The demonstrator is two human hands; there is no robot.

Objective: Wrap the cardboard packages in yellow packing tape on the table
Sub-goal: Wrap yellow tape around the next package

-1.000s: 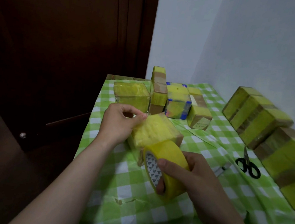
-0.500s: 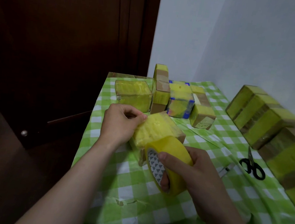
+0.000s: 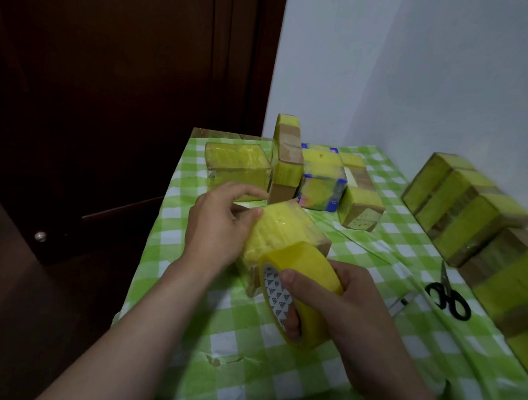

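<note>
Little has shifted: left hand [image 3: 217,224] grips the small yellow-taped cardboard package [image 3: 282,228], left of the black scissors [image 3: 449,298]; right hand [image 3: 352,308] clasps the yellow packing-tape roll [image 3: 306,280] against it (mid-wrap). Next, likely, pulling tape round.

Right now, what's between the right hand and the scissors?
Head view: a small pale oblong item, too blurred to identify, lies on the checked tablecloth between right hand and scissors.

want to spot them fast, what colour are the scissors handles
Black: the black-handled metal scissors show best in the head view.
</note>
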